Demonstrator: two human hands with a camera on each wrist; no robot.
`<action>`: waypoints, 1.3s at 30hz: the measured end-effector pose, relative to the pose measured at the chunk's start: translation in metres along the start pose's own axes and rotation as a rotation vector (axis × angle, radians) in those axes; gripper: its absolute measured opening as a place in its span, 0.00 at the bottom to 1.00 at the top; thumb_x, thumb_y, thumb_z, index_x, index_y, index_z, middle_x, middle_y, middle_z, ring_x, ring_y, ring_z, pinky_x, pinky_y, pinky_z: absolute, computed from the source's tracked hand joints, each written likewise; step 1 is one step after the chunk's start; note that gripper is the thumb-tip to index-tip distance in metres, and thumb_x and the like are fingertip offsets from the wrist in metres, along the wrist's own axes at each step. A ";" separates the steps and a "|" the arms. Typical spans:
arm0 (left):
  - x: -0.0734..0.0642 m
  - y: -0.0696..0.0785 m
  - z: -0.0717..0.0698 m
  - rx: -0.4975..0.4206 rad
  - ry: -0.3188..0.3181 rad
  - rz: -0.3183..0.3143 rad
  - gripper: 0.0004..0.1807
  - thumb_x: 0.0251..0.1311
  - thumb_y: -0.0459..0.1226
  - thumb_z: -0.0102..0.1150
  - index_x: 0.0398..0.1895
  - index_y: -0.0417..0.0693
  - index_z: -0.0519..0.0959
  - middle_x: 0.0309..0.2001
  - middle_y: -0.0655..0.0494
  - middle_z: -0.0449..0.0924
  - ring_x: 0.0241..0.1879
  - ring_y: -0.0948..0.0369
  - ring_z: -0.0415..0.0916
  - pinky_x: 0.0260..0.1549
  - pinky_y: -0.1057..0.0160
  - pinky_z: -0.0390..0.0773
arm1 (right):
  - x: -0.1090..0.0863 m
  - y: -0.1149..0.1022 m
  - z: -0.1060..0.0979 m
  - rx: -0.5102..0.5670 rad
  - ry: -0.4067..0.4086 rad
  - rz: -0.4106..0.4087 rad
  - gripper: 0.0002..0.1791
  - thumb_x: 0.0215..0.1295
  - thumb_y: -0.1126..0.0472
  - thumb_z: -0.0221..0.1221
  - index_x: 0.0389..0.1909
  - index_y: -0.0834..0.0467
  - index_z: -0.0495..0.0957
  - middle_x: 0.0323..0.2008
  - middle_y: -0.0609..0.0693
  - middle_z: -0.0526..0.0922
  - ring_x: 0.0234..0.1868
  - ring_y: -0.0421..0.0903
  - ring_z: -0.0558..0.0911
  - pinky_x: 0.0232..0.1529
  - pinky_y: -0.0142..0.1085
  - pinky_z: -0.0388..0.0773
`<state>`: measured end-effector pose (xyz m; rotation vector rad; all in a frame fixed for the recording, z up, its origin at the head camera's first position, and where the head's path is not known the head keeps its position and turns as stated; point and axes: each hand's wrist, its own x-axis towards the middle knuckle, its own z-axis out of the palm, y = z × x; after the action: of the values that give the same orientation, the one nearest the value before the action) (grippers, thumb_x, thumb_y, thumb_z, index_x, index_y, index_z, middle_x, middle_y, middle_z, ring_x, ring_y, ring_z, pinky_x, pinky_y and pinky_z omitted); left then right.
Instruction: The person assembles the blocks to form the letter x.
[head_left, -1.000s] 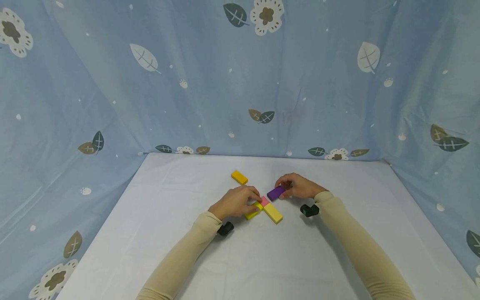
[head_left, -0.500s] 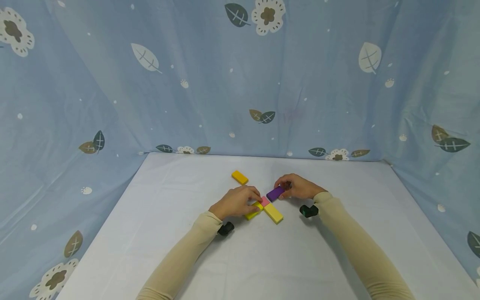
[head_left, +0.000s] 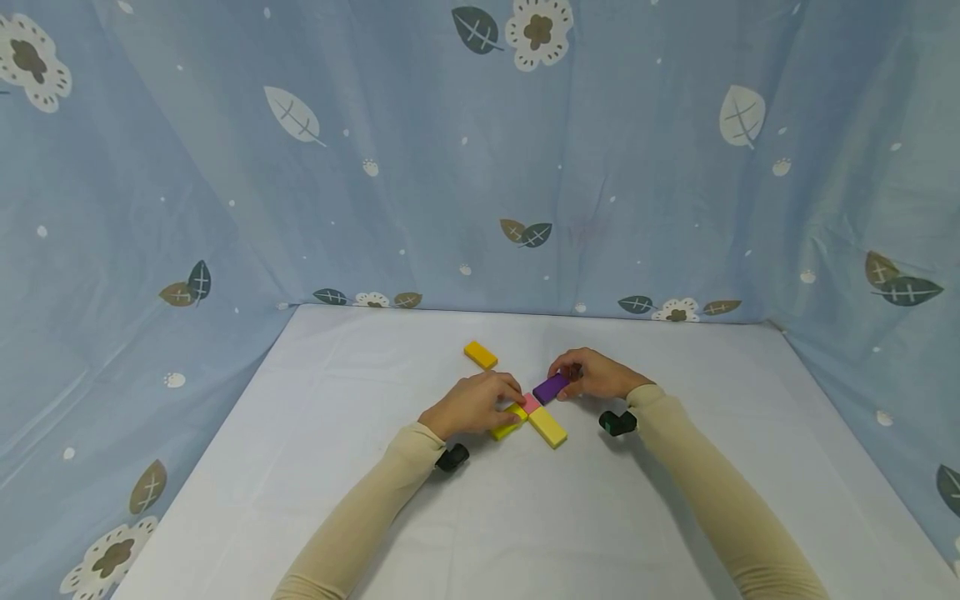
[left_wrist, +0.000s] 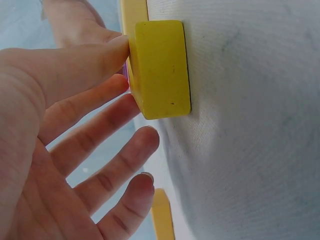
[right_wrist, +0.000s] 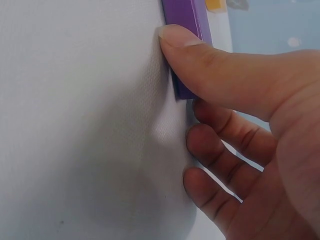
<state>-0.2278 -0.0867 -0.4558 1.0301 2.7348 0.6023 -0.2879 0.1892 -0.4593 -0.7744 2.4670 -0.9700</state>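
Small flat rectangular blocks lie on the white cloth in front of me. My left hand [head_left: 472,404] rests over a yellow block [left_wrist: 162,70], its thumb on top. The index fingertip touches a pink block [head_left: 532,403], partly hidden by the hand. A second, paler yellow block [head_left: 548,427] runs from the pink one toward me at an angle. My right hand [head_left: 600,374] pinches a purple block [head_left: 549,389] at its right end, between thumb and index finger. The purple block's left end sits close beside the pink block; whether they touch is unclear.
An orange-yellow block [head_left: 481,355] lies apart, behind the left hand. Black wrist cameras stick out under both sleeves, one beneath the left wrist [head_left: 453,457] and another beneath the right [head_left: 618,422]. A blue patterned curtain [head_left: 420,183] borders the white table [head_left: 360,358].
Since the first frame, the purple block has shifted very slightly left toward the pink block, with my right hand. My left hand keeps its place on the yellow and pink blocks.
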 end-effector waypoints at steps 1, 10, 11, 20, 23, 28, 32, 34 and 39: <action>0.000 0.000 0.000 0.002 0.001 0.004 0.15 0.66 0.46 0.68 0.54 0.56 0.88 0.59 0.62 0.84 0.58 0.61 0.81 0.57 0.53 0.82 | 0.000 0.000 0.000 0.004 -0.001 0.002 0.17 0.59 0.62 0.74 0.50 0.55 0.85 0.42 0.51 0.83 0.41 0.47 0.74 0.45 0.37 0.74; 0.000 -0.001 0.001 0.006 0.002 0.014 0.15 0.66 0.46 0.69 0.54 0.56 0.88 0.58 0.62 0.84 0.58 0.61 0.81 0.55 0.55 0.83 | -0.001 -0.001 0.001 0.026 -0.012 -0.006 0.18 0.58 0.63 0.74 0.50 0.57 0.85 0.43 0.52 0.84 0.41 0.47 0.75 0.44 0.35 0.74; 0.000 -0.001 0.001 0.005 0.002 0.014 0.15 0.66 0.46 0.69 0.54 0.56 0.88 0.58 0.62 0.84 0.58 0.61 0.81 0.55 0.55 0.83 | -0.001 -0.001 0.001 0.026 -0.012 -0.003 0.18 0.58 0.63 0.74 0.50 0.56 0.85 0.43 0.52 0.84 0.41 0.47 0.75 0.44 0.35 0.74; 0.001 -0.002 0.002 0.011 0.003 0.015 0.16 0.66 0.46 0.68 0.55 0.56 0.88 0.58 0.61 0.84 0.58 0.61 0.81 0.56 0.55 0.83 | -0.001 -0.003 0.002 0.016 -0.008 -0.009 0.17 0.59 0.63 0.74 0.50 0.57 0.85 0.42 0.53 0.83 0.41 0.47 0.74 0.44 0.36 0.74; 0.001 -0.001 0.002 0.015 0.001 0.011 0.16 0.66 0.46 0.68 0.55 0.56 0.88 0.58 0.61 0.84 0.58 0.61 0.81 0.56 0.54 0.83 | -0.001 -0.004 0.002 0.011 -0.006 -0.004 0.17 0.59 0.63 0.74 0.50 0.56 0.85 0.43 0.53 0.83 0.41 0.47 0.74 0.45 0.37 0.74; 0.000 -0.001 0.001 0.018 0.000 0.007 0.16 0.66 0.46 0.68 0.55 0.56 0.88 0.59 0.61 0.84 0.58 0.61 0.81 0.56 0.54 0.83 | -0.001 -0.006 0.002 0.009 -0.007 -0.008 0.18 0.59 0.63 0.74 0.50 0.56 0.85 0.43 0.53 0.84 0.41 0.48 0.74 0.45 0.37 0.74; 0.000 -0.001 0.001 0.015 -0.002 -0.003 0.16 0.66 0.46 0.69 0.55 0.56 0.88 0.59 0.61 0.84 0.59 0.60 0.81 0.57 0.53 0.83 | 0.000 -0.005 0.002 0.008 -0.008 -0.019 0.18 0.59 0.63 0.74 0.50 0.56 0.85 0.43 0.53 0.84 0.41 0.48 0.74 0.45 0.37 0.74; 0.001 -0.001 0.001 0.015 -0.006 -0.009 0.16 0.66 0.47 0.68 0.55 0.57 0.88 0.59 0.62 0.84 0.59 0.60 0.80 0.58 0.53 0.82 | 0.000 -0.005 0.002 0.005 -0.008 -0.021 0.18 0.59 0.63 0.74 0.50 0.56 0.86 0.43 0.52 0.84 0.42 0.48 0.74 0.46 0.37 0.74; 0.001 -0.001 0.000 0.018 -0.007 -0.008 0.16 0.66 0.47 0.69 0.55 0.57 0.88 0.59 0.61 0.84 0.60 0.60 0.80 0.58 0.53 0.82 | 0.001 -0.004 0.002 -0.002 -0.007 -0.024 0.18 0.58 0.62 0.75 0.50 0.56 0.86 0.43 0.52 0.84 0.42 0.47 0.75 0.46 0.38 0.74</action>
<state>-0.2294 -0.0865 -0.4567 1.0233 2.7418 0.5722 -0.2856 0.1850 -0.4577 -0.8080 2.4584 -0.9720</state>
